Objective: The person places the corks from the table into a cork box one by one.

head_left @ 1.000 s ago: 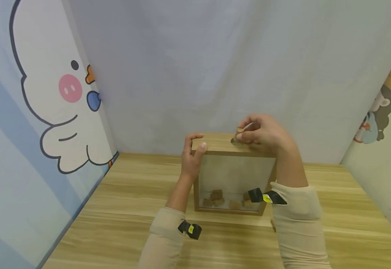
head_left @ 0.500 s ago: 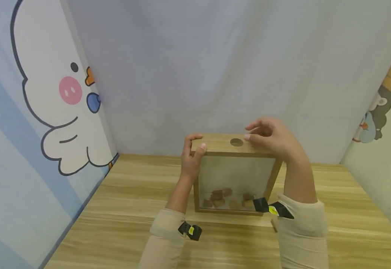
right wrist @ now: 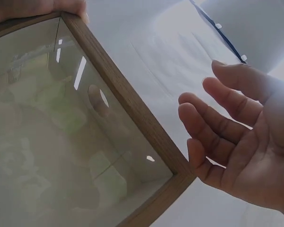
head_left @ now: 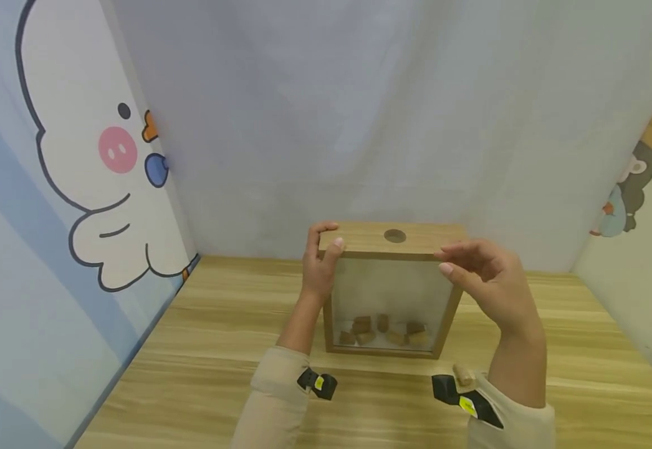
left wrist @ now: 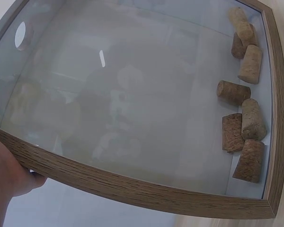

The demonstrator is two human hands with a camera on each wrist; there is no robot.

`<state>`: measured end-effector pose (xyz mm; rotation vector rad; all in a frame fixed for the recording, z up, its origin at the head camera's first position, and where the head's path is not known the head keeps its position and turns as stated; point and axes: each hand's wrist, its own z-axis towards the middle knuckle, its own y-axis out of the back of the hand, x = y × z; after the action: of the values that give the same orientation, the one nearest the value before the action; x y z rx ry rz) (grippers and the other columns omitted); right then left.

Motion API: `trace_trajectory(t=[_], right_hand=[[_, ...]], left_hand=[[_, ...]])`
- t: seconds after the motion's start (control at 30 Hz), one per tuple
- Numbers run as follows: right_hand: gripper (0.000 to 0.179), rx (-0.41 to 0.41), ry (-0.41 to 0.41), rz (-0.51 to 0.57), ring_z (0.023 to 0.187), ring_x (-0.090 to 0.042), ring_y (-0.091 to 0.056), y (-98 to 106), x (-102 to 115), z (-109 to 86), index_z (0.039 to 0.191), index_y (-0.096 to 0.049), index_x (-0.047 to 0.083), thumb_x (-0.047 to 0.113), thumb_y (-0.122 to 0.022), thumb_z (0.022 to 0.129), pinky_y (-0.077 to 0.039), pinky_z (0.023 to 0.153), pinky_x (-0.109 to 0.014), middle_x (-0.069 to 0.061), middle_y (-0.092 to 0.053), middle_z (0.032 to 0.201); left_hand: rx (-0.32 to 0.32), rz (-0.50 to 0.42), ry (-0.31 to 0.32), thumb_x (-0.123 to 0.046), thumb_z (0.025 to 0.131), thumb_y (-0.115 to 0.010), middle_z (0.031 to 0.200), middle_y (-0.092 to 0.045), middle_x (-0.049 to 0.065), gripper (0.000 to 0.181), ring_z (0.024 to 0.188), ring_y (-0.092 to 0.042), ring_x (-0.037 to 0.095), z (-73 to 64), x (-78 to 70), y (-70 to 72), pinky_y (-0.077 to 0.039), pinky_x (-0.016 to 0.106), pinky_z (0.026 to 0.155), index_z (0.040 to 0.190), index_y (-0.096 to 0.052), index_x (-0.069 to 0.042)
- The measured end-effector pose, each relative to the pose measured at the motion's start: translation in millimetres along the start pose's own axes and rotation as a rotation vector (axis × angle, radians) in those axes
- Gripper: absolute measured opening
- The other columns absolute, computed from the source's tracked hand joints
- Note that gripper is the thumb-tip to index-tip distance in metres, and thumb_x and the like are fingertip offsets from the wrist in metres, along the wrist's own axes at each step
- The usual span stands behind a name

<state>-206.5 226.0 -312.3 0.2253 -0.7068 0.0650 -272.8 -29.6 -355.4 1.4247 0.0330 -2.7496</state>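
Note:
A wooden shadow box [head_left: 359, 239] with a clear front stands upright on the table, a round hole [head_left: 395, 236] in its top. Several corks [left wrist: 252, 118] lie along its bottom, seen through the pane. At the box's upper left corner my left hand [head_left: 321, 262] grips the frame, thumb in front and fingers over the top. My right hand [head_left: 491, 284] is by the upper right corner, fingers loosely bent and holding nothing. In the right wrist view the right palm [right wrist: 255, 151] is bare. One loose cork [head_left: 463, 375] lies on the table near the right cuff.
The wood-grain table [head_left: 202, 324] extends around the box. Behind it hangs a pale curtain [head_left: 326, 125]. Cartoon-printed walls [head_left: 57, 174] stand on the left and right sides. Each sleeve cuff carries a black strap [head_left: 317, 383] with a yellow tag.
My right hand let a cork go through the hole, then moved right and down toward me. The cork now lies among the others inside. My left hand has stayed on the corner.

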Motion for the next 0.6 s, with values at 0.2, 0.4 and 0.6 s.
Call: trace_trajectory(t=[0.2,0.4,0.6], right_hand=[[0.027,-0.012,-0.048,-0.086,0.088,-0.015,-0.06,8.1,-6.6,-26.8,0.103,-0.058,-0.014,-0.019,-0.06,0.076,-0.046,0.076,-0.022,-0.013,-0.064,0.099],[0.033,0.019,-0.186,-0.201,0.091,-0.015,-0.058,19.8,-13.3,-50.6,0.111,-0.058,-0.008,-0.013,-0.062,0.079,-0.045,0.077,-0.02,-0.006,-0.063,0.105],[0.035,0.066,-0.347,-0.313,0.096,-0.014,-0.055,35.3,-20.1,-76.1,0.119,-0.057,-0.001,-0.001,-0.064,0.084,-0.044,0.079,-0.019,0.002,-0.059,0.112]], left_hand=[[0.017,-0.007,-0.003,-0.029,0.085,-0.046,0.129,-0.041,0.013,0.045,0.068,-0.044,0.011,-0.9,-8.4,-2.6,-0.039,0.032,0.06,0.12,-0.044,-0.001],[0.019,-0.001,-0.006,-0.026,0.084,-0.046,0.129,-0.041,0.015,0.044,0.052,-0.039,0.004,1.6,-2.5,-1.7,-0.032,0.022,0.047,0.121,-0.043,0.0],[0.015,-0.035,-0.035,-0.029,0.085,-0.047,0.128,-0.041,0.009,0.045,0.043,-0.021,0.004,4.0,16.1,1.2,-0.026,0.021,0.042,0.122,-0.044,-0.005]])
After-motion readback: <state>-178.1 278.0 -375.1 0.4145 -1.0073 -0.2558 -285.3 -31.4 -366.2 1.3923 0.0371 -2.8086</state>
